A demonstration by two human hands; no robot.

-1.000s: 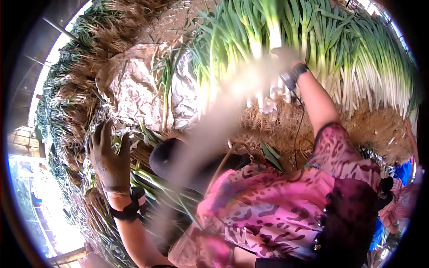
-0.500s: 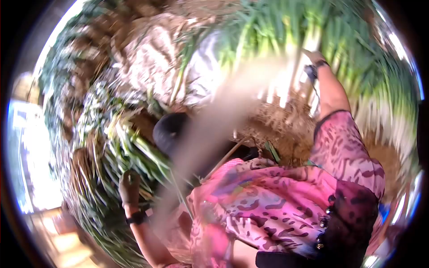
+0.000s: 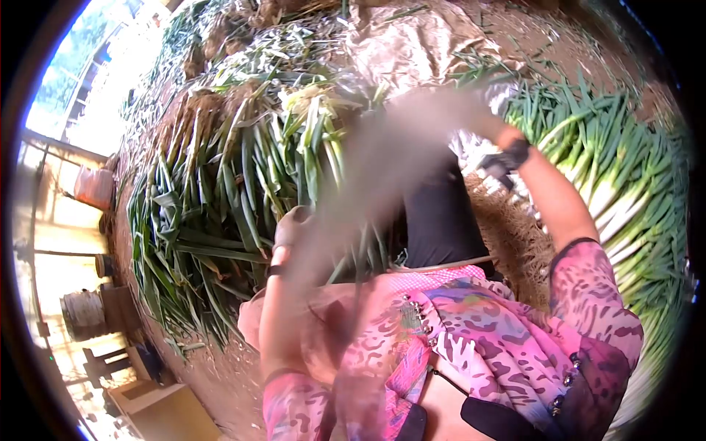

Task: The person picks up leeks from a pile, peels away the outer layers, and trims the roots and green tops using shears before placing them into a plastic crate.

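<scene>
My left hand [image 3: 291,225], in a pale glove with a dark wristband, is at the near edge of a pile of untrimmed green onions [image 3: 254,165] with brown roots. A blurred pale strip crosses close to the camera and covers part of this hand. My right hand [image 3: 479,116], gloved and wearing a dark watch, is stretched forward above my knee. Its fingers blur into the same strip, so whatever they hold is hidden. White-stemmed green onions [image 3: 621,187] lie in a row to the right of that hand, leaves outward.
A crumpled beige sheet [image 3: 412,44] lies on the ground ahead. Loose roots [image 3: 518,242] are heaped beside my dark-trousered leg [image 3: 445,220]. At the lower left stand a cardboard box [image 3: 165,411] and a whitish bucket-like container [image 3: 82,314].
The view has swung left, so the untrimmed pile is more central. My right hand has left the white-stemmed onions and come toward the middle. My left hand remains by the untrimmed pile.
</scene>
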